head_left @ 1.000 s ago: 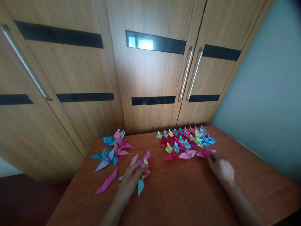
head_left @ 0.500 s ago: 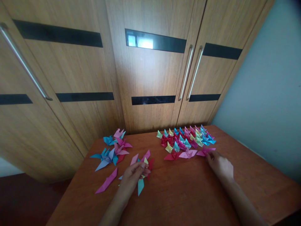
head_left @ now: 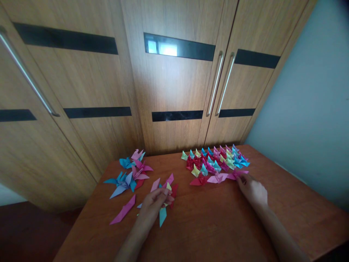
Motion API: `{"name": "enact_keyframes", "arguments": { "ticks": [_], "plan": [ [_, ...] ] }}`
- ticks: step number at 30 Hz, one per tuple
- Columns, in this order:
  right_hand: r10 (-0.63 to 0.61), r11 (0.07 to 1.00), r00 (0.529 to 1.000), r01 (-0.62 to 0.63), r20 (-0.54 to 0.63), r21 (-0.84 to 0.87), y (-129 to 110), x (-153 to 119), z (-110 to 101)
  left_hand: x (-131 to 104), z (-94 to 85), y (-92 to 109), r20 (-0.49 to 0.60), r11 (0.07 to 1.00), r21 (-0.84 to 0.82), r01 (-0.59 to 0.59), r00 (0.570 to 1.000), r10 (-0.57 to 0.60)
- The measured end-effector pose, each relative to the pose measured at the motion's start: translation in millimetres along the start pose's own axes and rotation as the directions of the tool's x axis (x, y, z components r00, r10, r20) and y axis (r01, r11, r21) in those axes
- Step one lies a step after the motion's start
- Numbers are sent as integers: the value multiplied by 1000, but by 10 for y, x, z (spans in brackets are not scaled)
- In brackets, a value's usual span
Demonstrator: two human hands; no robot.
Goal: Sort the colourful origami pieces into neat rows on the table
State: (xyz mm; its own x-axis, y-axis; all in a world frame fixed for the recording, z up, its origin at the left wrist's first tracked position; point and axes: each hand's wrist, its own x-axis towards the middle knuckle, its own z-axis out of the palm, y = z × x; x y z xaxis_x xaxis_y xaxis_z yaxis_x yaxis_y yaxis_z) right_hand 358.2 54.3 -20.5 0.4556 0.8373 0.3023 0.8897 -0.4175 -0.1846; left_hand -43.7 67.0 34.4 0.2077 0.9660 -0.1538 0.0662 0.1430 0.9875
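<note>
And here's my right hand (head_left: 255,191) pinching the magenta crane (head_left: 235,174) at the right end of a front row of 3, packed cranes (head_left: 216,166) behind, loose cranes (head_left: 140,169) unlined at left, my left hand's (head_left: 153,204) grip unclear.

No readable text anywhere

Left hand (head_left: 153,203) bare, slender fingers, thumbnail short and plain. Right hand (head_left: 253,191) bare too, smooth rounded back, fingertips too small and blurred for nail detail. Left forearm (head_left: 130,240) and right forearm (head_left: 283,233) slim, uncovered down to picture's bottom edge, narrowing at wrists, surface smooth, softly blurred.
</note>
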Motion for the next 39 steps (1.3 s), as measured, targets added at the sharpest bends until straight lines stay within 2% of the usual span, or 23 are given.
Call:
{"name": "enact_keyframes", "arguments": {
  "ticks": [11,27,33,39],
  "plan": [
    [-25,997,999,26,-22,74,9,36,42,13,-2,0,12,1000,14,-2,1000,2],
    [-41,996,999,43,-22,80,-59,4,26,15,-7,3,23,1000,7,11,1000,-12],
    [-16,992,995,28,-97,122,-22,-21,13,17,-16,-5,23,1000,11,-1,1000,1],
    [-9,945,960,99,-280,312,-177,-17,-144,21,-20,11,15,1000,14,11,1000,-11]
  ]
}}
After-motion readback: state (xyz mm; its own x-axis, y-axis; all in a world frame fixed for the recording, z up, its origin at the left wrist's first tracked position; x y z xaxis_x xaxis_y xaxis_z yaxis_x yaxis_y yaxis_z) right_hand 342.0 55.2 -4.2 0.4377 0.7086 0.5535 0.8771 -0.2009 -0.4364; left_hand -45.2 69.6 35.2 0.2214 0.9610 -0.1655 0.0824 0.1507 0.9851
